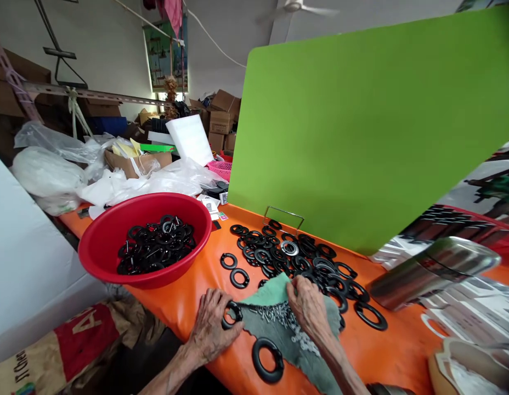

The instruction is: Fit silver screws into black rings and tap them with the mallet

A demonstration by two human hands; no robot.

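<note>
My left hand (213, 323) grips a black plastic ring (232, 314) at the left edge of a green cloth (275, 323) on the orange table (188, 307). My right hand (307, 304) rests on the cloth, its fingertips pinched at the cloth's far edge by a heap of black rings (291, 258); what they pinch is hidden. Small metal screws (279, 314) lie scattered on the cloth between my hands. One larger black ring (267, 359) lies at the near edge.
A red bowl (114, 241) filled with black rings stands to the left. A green divider board (361, 131) rises behind the heap. A metal cylinder (431, 271) lies at the right. Plastic bags and cardboard boxes crowd the far left.
</note>
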